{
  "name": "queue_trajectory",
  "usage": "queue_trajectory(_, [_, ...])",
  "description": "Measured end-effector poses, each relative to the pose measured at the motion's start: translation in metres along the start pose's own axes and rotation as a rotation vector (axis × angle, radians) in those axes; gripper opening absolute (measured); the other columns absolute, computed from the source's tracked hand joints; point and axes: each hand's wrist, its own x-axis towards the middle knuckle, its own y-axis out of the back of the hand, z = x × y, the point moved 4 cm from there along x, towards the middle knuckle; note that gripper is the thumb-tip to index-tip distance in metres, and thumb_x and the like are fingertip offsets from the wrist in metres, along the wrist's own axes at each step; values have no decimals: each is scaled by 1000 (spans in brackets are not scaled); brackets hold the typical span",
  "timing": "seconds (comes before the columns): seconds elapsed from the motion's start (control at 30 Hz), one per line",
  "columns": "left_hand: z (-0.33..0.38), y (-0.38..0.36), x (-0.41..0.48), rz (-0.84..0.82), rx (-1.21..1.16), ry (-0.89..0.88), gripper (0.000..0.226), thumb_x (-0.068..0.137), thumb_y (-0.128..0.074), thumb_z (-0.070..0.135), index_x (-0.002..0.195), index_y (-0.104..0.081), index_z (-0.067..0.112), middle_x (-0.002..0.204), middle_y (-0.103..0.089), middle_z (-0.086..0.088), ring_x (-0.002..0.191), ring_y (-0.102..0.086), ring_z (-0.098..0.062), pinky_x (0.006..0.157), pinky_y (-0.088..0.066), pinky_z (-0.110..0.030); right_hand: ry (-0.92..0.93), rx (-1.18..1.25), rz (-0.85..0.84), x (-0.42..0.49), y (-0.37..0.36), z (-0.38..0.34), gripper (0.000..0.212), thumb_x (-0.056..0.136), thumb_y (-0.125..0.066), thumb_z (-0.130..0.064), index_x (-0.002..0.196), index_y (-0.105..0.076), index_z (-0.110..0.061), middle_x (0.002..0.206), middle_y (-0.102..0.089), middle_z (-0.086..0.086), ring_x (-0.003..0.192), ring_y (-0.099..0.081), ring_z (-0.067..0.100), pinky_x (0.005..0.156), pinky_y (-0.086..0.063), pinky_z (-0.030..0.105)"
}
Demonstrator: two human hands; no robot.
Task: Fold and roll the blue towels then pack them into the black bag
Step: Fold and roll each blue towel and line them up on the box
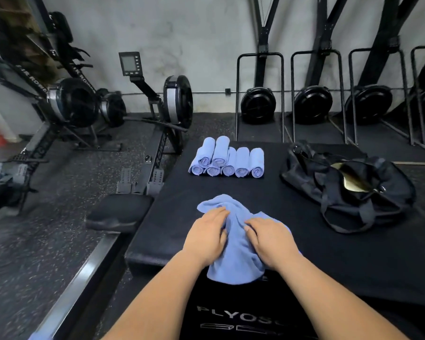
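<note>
A crumpled blue towel (236, 241) lies on the near part of the black plyo box (255, 192). My left hand (206, 235) rests on its left side with fingers laid flat, the thumb tucked into a fold. My right hand (270, 238) presses its right side, fingertips curled into the cloth. Several rolled blue towels (227, 159) are stacked in a row at the far side of the box, two lying on top. The black bag (349, 190) sits open on the right of the box, its pale lining showing.
A rowing machine (157, 133) and its black seat (119, 212) stand close to the box's left edge. More rowers fill the far left. Ski machines with black flywheels (258, 104) line the back wall. Speckled rubber floor surrounds the box.
</note>
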Motion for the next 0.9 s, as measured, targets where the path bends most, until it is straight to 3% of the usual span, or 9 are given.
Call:
queue_trajectory(0.07, [1, -9, 7, 2, 16, -102, 49, 98, -36, 37, 141, -55, 20, 152, -54, 3, 136, -50, -19, 104, -45, -35, -6, 9, 57, -2, -1, 1, 52, 101, -10, -46, 90, -57, -29, 90, -66, -6, 85, -63, 25, 78, -46, 44])
queue_trajectory(0.17, [5, -19, 13, -82, 124, -119, 25, 101, -38, 37, 116, -52, 24, 125, -64, 2, 101, -57, -27, 83, -43, -39, -149, 124, 130, -1, -3, 15, 35, 110, -27, -38, 100, -60, -30, 96, -67, -10, 81, -61, 24, 76, -42, 40])
queue_trajectory(0.27, [9, -22, 20, -53, 273, -54, 30, 107, -32, 43, 117, -54, 24, 116, -63, 4, 102, -56, -24, 90, -40, -38, -273, 78, 156, 3, -6, 34, 28, 107, -36, -34, 102, -63, -32, 99, -67, -10, 76, -60, 24, 76, -41, 39])
queue_trajectory(0.4, [8, -25, 29, -7, 370, 101, 46, 109, -23, 50, 133, -52, 22, 114, -62, -2, 100, -55, -27, 95, -37, -38, -379, -57, 133, 13, -12, 45, 22, 102, -44, -35, 95, -64, -31, 92, -60, -8, 72, -59, 18, 73, -40, 36])
queue_trajectory(0.47, [4, -27, 32, 8, 415, 127, 52, 109, -21, 53, 133, -55, 22, 114, -62, -2, 102, -56, -26, 100, -37, -38, -426, -2, 118, 20, -11, 46, 18, 101, -49, -37, 99, -66, -32, 95, -58, -9, 78, -60, 19, 75, -40, 37])
queue_trajectory(0.6, [-9, -35, 32, 41, 388, 76, 48, 106, -26, 55, 121, -58, 22, 112, -54, -2, 95, -50, -25, 91, -38, -37, -388, 65, 3, 40, -11, 44, 20, 99, -54, -37, 110, -70, -41, 109, -63, -6, 104, -58, 23, 86, -41, 38])
queue_trajectory(0.73, [-22, -43, 24, 126, 241, 64, 46, 104, -35, 54, 130, -57, 23, 128, -53, 3, 115, -51, -22, 110, -36, -40, -357, 231, -100, 55, -17, 45, 17, 87, -68, -50, 104, -70, -46, 95, -65, -18, 105, -55, 18, 94, -46, 39])
queue_trajectory(0.83, [-22, -43, 23, 112, 206, 93, 53, 103, -34, 53, 142, -54, 24, 143, -48, 6, 134, -46, -17, 125, -22, -42, -297, 279, -141, 62, -23, 38, 1, 84, -70, -42, 83, -69, -41, 86, -64, -17, 100, -52, 17, 92, -48, 40])
queue_trajectory(0.9, [-23, -42, 25, 97, 201, 99, 55, 103, -31, 53, 146, -51, 24, 150, -44, 8, 142, -40, -14, 128, -17, -43, -266, 294, -208, 67, -24, 34, 9, 84, -66, -35, 76, -69, -36, 84, -65, -16, 96, -57, 16, 92, -51, 42])
